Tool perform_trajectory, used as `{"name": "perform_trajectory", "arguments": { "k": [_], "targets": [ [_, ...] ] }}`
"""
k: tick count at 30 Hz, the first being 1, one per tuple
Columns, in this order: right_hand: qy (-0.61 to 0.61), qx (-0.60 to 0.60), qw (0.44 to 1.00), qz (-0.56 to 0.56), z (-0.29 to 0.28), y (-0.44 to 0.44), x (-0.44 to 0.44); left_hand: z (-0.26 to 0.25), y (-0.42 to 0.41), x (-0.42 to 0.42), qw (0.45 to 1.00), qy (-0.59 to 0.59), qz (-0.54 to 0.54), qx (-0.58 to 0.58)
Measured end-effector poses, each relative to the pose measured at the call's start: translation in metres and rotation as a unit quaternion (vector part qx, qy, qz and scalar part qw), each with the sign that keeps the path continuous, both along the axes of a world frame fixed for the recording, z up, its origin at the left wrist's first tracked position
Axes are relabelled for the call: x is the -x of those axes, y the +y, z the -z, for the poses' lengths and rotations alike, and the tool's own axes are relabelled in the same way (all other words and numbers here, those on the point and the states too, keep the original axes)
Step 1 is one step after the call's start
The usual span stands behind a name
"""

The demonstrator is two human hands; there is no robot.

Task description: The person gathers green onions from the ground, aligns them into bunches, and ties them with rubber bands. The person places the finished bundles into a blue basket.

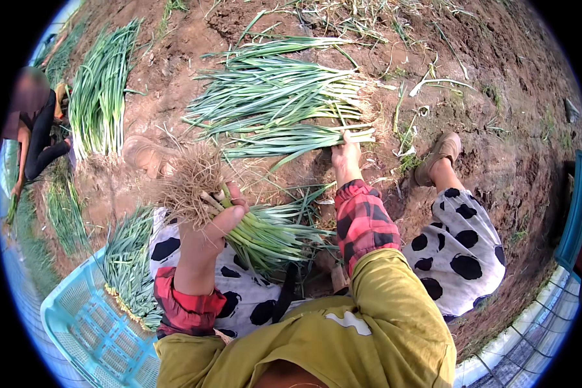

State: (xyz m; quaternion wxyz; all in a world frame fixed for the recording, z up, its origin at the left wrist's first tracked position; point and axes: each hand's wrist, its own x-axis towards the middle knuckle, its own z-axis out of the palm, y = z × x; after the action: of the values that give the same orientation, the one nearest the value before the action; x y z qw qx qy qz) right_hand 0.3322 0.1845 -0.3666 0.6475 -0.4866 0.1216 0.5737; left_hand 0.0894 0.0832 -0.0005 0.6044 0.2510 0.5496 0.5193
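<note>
My left hand (218, 218) grips a bundle of green leafy stalks (266, 237), like scallions or garlic chives, with its brown, stringy roots (189, 186) pointing up and to the left. Ahead and to the right, my right hand (347, 153) is at the root end of the nearest stalks (291, 138) of a wide pile lying on the soil, its fingers closed around some pale stems. The larger part of that pile (291, 92) lies just beyond, leaves to the left and roots to the right.
A light-blue plastic basket (102, 334) at lower left holds trimmed greens (131, 271). Another upright-looking row of stalks (104, 87) lies at upper left. A person (34, 121) sits at the far left. Loose leaves litter the brown soil; a blue plastic edge (573, 213) shows at far right.
</note>
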Motion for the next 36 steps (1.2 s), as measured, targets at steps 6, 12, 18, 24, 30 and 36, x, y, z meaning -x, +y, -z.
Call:
{"name": "perform_trajectory", "arguments": {
  "k": [6,12,18,24,30,36],
  "targets": [
    [0.02,-0.241,0.961,-0.133,-0.149,0.004,0.006,0.0,-0.001,-0.002,0.999,-0.016,0.037,0.003],
    [-0.061,-0.368,0.828,-0.419,-0.324,0.023,-0.008,0.008,0.003,0.002,0.995,-0.088,0.047,-0.019],
    [-0.155,-0.302,0.692,-0.637,-0.41,-0.04,0.025,0.01,0.007,-0.005,0.972,-0.228,0.034,-0.051],
    [-0.082,-0.239,0.678,-0.69,-0.408,-0.077,0.042,0.007,-0.007,-0.022,0.938,-0.309,0.113,-0.107],
    [-0.184,-0.194,0.645,-0.715,-0.401,-0.082,0.044,0.004,-0.01,-0.018,0.945,-0.265,0.191,-0.03],
    [-0.722,-0.287,0.383,-0.499,-0.416,-0.071,0.033,0.011,0.003,-0.017,0.975,-0.203,0.035,-0.083]
  ]
}}
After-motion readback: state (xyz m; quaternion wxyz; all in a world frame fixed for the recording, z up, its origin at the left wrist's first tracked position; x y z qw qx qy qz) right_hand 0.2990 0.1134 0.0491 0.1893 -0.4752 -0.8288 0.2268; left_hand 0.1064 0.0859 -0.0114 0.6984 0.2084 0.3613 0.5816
